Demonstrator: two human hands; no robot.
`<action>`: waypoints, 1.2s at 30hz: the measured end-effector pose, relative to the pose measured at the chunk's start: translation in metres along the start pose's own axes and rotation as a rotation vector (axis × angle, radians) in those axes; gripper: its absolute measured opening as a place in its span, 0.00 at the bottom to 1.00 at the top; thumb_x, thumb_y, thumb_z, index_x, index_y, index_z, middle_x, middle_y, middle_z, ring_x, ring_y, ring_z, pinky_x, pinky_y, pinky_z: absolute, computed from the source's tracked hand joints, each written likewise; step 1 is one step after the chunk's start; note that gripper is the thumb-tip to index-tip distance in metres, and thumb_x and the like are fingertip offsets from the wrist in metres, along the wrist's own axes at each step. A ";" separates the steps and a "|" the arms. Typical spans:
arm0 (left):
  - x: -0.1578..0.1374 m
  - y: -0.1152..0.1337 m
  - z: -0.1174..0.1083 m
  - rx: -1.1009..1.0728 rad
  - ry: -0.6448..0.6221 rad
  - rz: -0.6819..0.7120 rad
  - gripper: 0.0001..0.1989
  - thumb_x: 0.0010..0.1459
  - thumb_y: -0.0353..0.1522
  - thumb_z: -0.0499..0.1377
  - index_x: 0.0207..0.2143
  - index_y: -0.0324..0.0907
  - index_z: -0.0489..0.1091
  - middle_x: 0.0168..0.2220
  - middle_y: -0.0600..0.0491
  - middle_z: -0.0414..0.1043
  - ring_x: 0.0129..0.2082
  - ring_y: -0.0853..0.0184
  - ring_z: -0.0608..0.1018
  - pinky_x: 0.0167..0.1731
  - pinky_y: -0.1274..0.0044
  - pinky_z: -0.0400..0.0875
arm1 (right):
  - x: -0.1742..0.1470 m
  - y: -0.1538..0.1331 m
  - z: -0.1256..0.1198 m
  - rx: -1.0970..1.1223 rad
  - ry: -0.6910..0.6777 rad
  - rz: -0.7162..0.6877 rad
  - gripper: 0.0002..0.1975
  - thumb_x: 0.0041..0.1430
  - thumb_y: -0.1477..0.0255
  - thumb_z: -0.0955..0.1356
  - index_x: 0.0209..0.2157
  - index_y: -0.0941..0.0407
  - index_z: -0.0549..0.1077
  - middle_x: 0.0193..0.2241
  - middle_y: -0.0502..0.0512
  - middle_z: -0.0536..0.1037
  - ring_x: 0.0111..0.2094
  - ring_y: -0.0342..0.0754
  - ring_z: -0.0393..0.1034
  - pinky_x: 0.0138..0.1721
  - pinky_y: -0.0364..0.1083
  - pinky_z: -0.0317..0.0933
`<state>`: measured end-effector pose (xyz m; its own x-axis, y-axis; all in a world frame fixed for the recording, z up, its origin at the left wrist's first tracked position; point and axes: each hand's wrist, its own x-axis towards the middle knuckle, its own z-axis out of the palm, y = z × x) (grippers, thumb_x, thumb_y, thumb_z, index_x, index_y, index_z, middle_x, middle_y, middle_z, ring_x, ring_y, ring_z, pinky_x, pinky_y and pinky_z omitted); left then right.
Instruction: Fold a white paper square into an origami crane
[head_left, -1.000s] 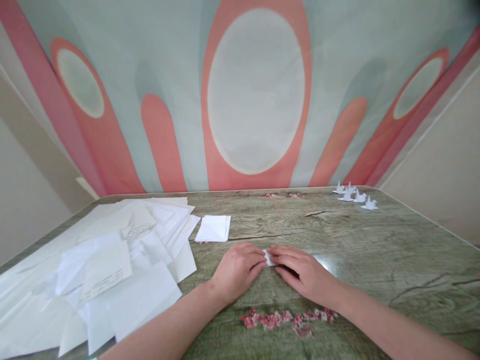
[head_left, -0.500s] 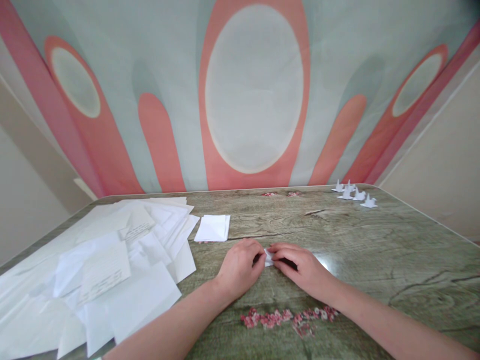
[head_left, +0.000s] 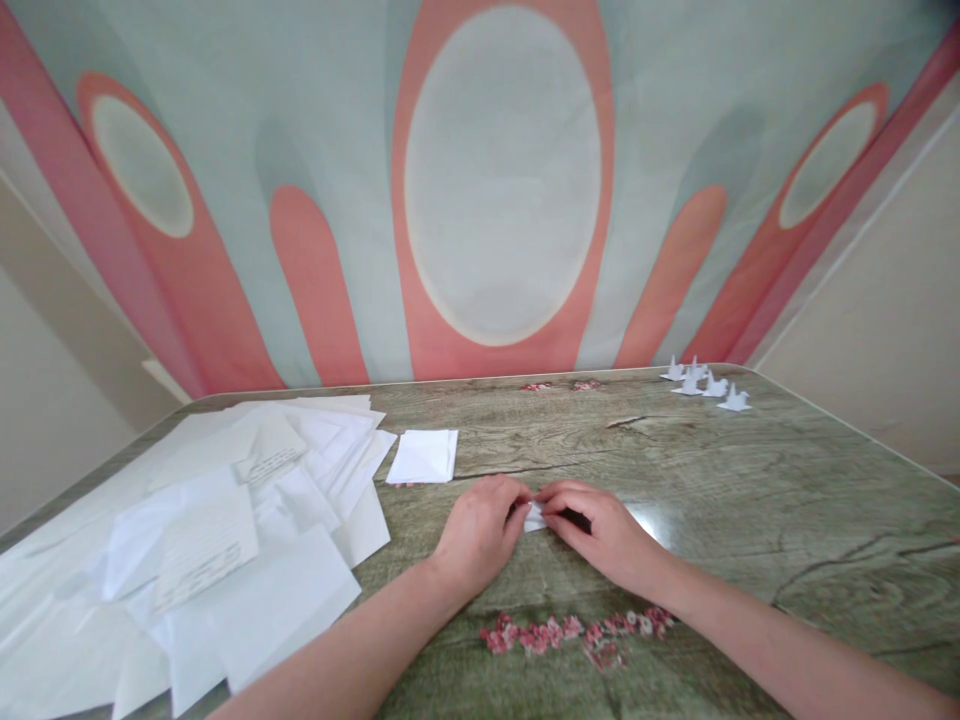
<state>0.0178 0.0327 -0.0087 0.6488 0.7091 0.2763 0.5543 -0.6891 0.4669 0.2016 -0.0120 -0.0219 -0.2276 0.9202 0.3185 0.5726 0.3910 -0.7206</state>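
Observation:
A small folded piece of white paper (head_left: pixel 534 518) lies low over the table between my two hands, most of it covered by fingers. My left hand (head_left: pixel 484 525) pinches its left side between thumb and fingertips. From the other side, my right hand (head_left: pixel 596 520) grips it with thumb and curled fingers. The fingertips of both hands almost meet at the paper's upper edge. Beyond my left hand sits a short stack of square white paper (head_left: pixel 422 456).
Loose white sheets (head_left: pixel 292 590) spread in a heap over the table's left side. Several folded paper cranes (head_left: pixel 733 400) stand at the far right corner. The wood-grain table (head_left: pixel 750 520) bears printed pink flowers (head_left: pixel 540 636). A patterned backdrop (head_left: pixel 502 180) rises behind it.
The fingertips of both hands have drawn closer together at the upper edge of the folded paper. The whole view has shifted slightly; the paper stack and cranes stay in place.

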 end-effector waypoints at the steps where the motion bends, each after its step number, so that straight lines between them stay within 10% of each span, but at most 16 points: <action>1: 0.000 0.000 0.000 0.005 -0.003 0.009 0.06 0.58 0.29 0.51 0.35 0.42 0.67 0.34 0.52 0.70 0.37 0.65 0.71 0.37 0.75 0.65 | 0.000 -0.001 0.000 -0.001 0.000 -0.003 0.06 0.56 0.76 0.64 0.32 0.54 0.73 0.37 0.53 0.75 0.40 0.46 0.69 0.45 0.47 0.61; 8: 0.001 0.000 0.000 0.016 -0.006 0.027 0.06 0.59 0.29 0.51 0.35 0.41 0.68 0.34 0.51 0.70 0.37 0.65 0.71 0.38 0.75 0.65 | -0.007 -0.002 0.001 -0.088 0.008 -0.002 0.10 0.57 0.75 0.63 0.41 0.53 0.69 0.40 0.53 0.74 0.42 0.47 0.68 0.45 0.49 0.61; 36: 0.001 0.000 0.002 -0.077 0.023 -0.014 0.05 0.55 0.27 0.52 0.29 0.41 0.66 0.31 0.52 0.67 0.35 0.65 0.69 0.37 0.74 0.64 | -0.005 0.000 -0.002 -0.125 0.004 0.005 0.05 0.54 0.79 0.63 0.27 0.56 0.66 0.43 0.57 0.67 0.48 0.50 0.61 0.49 0.51 0.58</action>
<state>0.0202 0.0329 -0.0101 0.6286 0.7224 0.2880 0.5210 -0.6661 0.5337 0.2045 -0.0161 -0.0222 -0.2210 0.9220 0.3178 0.6673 0.3806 -0.6401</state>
